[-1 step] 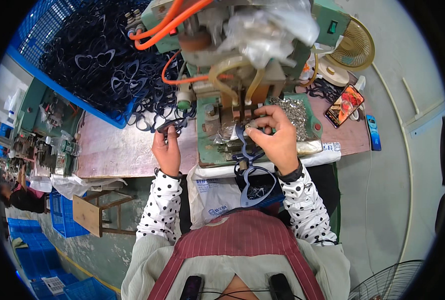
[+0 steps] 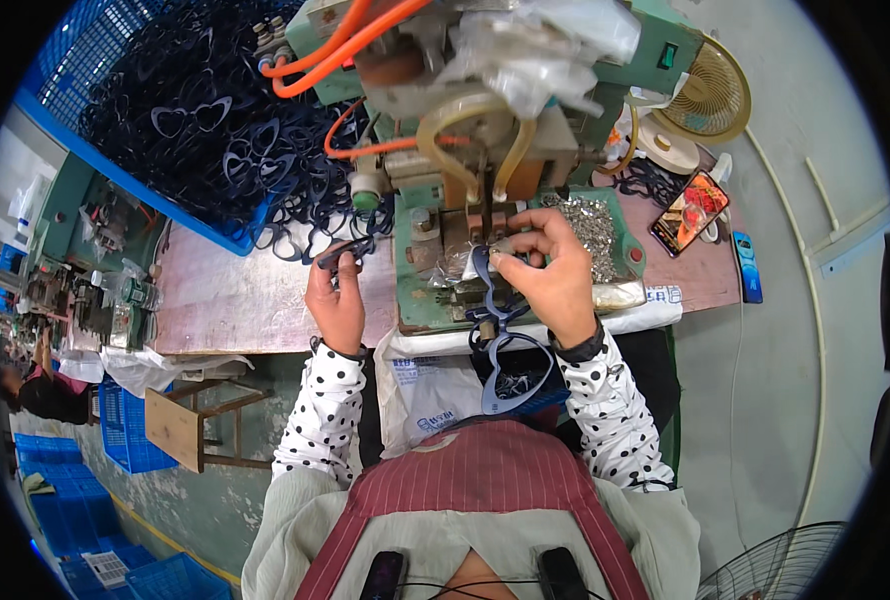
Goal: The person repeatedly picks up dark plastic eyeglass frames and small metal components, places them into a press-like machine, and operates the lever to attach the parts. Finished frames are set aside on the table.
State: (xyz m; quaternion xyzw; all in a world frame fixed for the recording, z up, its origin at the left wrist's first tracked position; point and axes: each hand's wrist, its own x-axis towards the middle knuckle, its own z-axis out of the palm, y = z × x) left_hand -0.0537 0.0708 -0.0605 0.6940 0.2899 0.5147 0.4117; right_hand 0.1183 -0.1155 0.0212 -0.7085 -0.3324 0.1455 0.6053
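Observation:
My right hand (image 2: pixel 555 275) is closed at the green press, thumb and forefinger pinching the upper end of a dark blue glasses frame (image 2: pixel 517 340). That end lies under the press's tool (image 2: pixel 485 205), while the lower lens ring hangs over the front edge toward my apron. My left hand (image 2: pixel 337 302) is closed too, to the left of the press, with a dark glasses frame piece (image 2: pixel 348 250) between thumb and fingers. Part of this piece is hidden by the fingers. Small metal parts (image 2: pixel 590 230) lie heaped on the press bed beyond my right hand.
A blue crate (image 2: pixel 155 205) heaped with dark glasses frames (image 2: pixel 200 120) stands at the far left, some spilling onto the table (image 2: pixel 215 310). Orange hoses (image 2: pixel 335 50) cross above the press. A phone (image 2: pixel 690 212) and a small fan (image 2: pixel 710 90) are on the right; a wooden stool (image 2: pixel 180 430) stands lower left.
The press head with its yellowish hoses has risen slightly, and the clear plastic on top has shifted. My left fingers have moved a little on their piece; my right hand stays nearly still.

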